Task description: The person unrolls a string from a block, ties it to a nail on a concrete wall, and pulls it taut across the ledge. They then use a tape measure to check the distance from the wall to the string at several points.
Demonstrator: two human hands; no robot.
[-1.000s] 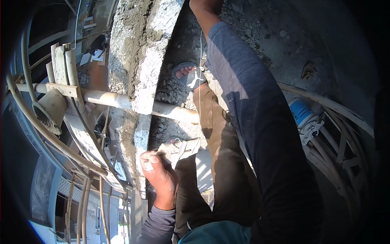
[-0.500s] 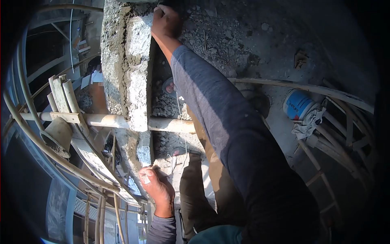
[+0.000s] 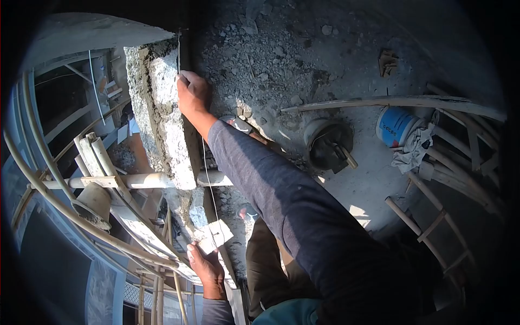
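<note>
String (image 3: 208,179) is running taut between right hand (image 3: 193,96), pinching it atop wall (image 3: 162,124), and left hand (image 3: 206,266), gripping block (image 3: 215,236); loosening risks slack.

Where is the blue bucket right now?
In the head view, the blue bucket lies at the right on the concrete floor, a crumpled cloth against it, just below a long pole.

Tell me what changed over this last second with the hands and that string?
The right hand came down the face of the rough block wall, pinching the string, which now runs taut to the small block in the left hand. The left hand dropped lower in view. The blue bucket stayed put.
</note>
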